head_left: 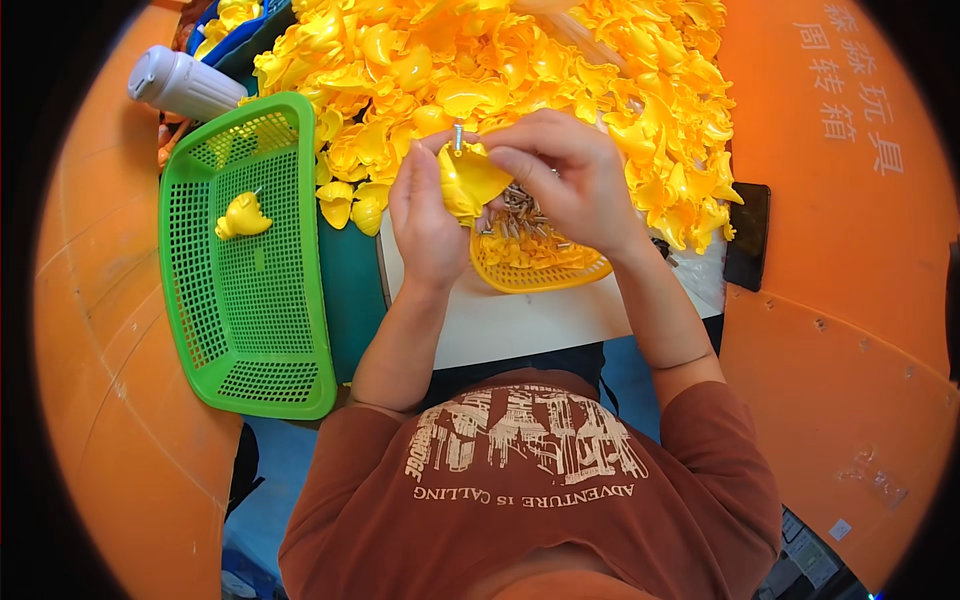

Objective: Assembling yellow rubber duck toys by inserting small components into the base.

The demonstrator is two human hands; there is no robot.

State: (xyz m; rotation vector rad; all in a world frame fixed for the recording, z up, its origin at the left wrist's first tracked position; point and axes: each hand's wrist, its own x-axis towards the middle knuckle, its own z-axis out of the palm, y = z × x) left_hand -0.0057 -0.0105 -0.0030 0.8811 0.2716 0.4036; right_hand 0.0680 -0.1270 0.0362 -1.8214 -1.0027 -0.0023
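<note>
Over the yellow basket, I hold a yellow curved plastic shell up between both hands. My left hand is closed on its left side, thumb along the edge. A small silvery metal pin stands upright at the shell's top. Closed at the shell's right edge is my right hand, its thumb bent toward the piece and some fingertips hidden behind it. Below the hands, the small yellow basket contains many metal pins and small yellow parts.
A large heap of yellow plastic shells covers the far side. To the left stands a green mesh basket with one yellow assembled piece inside. Behind it lies a pale bottle. A dark phone-like slab lies at right, beside orange panels.
</note>
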